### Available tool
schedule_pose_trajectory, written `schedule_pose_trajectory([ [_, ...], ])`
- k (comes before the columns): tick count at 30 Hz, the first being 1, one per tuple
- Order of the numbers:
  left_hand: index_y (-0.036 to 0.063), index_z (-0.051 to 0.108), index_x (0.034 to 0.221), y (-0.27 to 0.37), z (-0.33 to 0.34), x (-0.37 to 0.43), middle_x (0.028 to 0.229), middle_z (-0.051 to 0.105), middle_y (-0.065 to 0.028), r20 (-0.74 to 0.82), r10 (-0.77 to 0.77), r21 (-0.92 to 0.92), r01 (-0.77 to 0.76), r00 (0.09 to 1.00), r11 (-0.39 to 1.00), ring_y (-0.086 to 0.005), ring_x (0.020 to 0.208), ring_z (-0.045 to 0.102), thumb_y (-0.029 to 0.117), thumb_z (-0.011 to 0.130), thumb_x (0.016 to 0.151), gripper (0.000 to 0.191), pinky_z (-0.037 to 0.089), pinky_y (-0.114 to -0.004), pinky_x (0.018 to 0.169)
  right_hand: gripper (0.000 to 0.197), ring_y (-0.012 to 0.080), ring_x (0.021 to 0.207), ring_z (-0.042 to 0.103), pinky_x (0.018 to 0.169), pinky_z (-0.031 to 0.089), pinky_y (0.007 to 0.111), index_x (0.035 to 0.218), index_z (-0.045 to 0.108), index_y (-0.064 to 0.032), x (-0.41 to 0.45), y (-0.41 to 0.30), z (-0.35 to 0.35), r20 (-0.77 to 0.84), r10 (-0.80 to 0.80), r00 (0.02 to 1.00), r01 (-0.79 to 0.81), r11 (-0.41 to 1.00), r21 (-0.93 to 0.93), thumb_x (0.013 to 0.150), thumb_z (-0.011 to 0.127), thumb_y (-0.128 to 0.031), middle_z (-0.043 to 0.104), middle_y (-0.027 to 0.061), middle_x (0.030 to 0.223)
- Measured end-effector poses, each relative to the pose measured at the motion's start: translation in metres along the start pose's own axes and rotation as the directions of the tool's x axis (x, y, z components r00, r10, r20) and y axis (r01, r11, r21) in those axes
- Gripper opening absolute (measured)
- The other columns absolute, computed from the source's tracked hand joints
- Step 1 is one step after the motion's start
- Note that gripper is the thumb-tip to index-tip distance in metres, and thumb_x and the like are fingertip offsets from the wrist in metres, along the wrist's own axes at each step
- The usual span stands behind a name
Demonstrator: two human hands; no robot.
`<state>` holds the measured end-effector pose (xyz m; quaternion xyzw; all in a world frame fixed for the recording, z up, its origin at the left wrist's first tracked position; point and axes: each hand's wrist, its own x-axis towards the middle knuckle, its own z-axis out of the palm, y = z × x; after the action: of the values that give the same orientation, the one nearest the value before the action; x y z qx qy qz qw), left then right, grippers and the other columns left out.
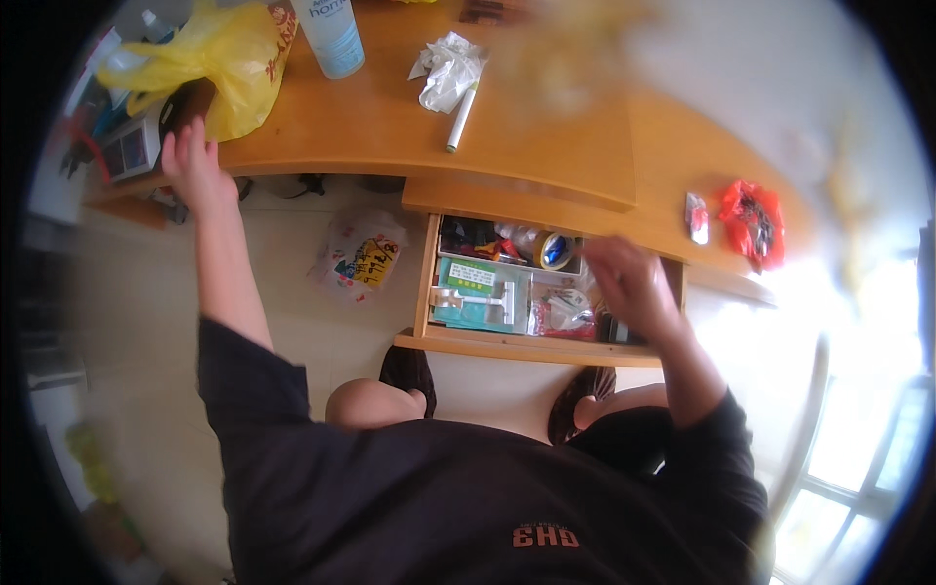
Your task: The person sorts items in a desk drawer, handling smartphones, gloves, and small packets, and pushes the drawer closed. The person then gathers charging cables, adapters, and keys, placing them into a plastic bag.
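Observation:
My left hand [196, 164] reaches over the desk's front edge on the left, fingers extended and slightly apart, with nothing visible in it. Just beyond its fingertips are a yellow plastic bag [245, 88] and a dark brown object [189, 106]. Over the right side of a pulled-out wooden drawer [537, 354] hovers my right hand [635, 287], its fingers curled; whether it holds anything is hidden. Inside the drawer lie a white razor-shaped tool [482, 298], a green-printed packet [470, 276], a roll of tape [553, 250] in a white tray, and clear plastic bags [567, 308].
On the wooden desk [541, 146] are a blue-and-white bottle [333, 44], crumpled white tissue [447, 73], a white stick-like tube [462, 121], a red plastic bag [749, 223] with dark contents and a small packet [697, 218]. A printed plastic bag [362, 256] rests on the floor.

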<state>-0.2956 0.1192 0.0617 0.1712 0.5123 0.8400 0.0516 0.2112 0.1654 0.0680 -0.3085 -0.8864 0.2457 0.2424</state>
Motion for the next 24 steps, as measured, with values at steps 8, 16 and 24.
schedule_pose_trajectory([
  [8,0.0064,0.024,0.146,-0.131,-0.24,-0.155,0.145,0.031,-0.0155,-0.099,-0.486,0.521,0.461,0.868,0.718,-0.0239,0.135,0.032,0.023,0.074,0.082,0.082,0.029,-0.037,0.109,0.024,0.0334,0.089,0.062,0.079,0.05,0.041,0.105,0.067,-0.0036,0.163,-0.02,0.038,0.127,-0.062,0.99,0.079,0.988,-0.135,0.087,0.058,-0.016,0.065,0.0169,0.095],
  [16,0.0128,-0.008,0.15,-0.141,-0.21,-0.199,0.156,0.004,-0.0187,-0.328,-0.832,0.328,0.88,0.448,0.345,-0.0368,0.144,0.007,0.048,0.083,0.065,0.129,0.012,-0.066,0.106,0.07,0.0386,0.125,0.044,0.1,0.041,0.051,0.139,0.045,-0.018,0.294,0.001,0.087,0.188,0.042,0.981,0.082,0.794,-0.602,0.071,0.062,-0.023,0.057,0.0108,0.128],
  [24,0.0159,-0.01,0.15,-0.157,-0.197,-0.196,0.155,0.007,-0.0207,-0.174,-0.933,0.29,0.922,0.315,0.257,-0.0397,0.142,0.01,0.049,0.085,0.062,0.134,0.011,-0.072,0.101,0.043,0.0343,0.101,0.061,0.085,0.049,0.039,0.115,0.063,-0.0082,0.316,-0.001,0.085,0.436,-0.181,0.881,0.387,0.806,-0.447,0.072,0.064,-0.01,0.066,0.0165,0.105],
])
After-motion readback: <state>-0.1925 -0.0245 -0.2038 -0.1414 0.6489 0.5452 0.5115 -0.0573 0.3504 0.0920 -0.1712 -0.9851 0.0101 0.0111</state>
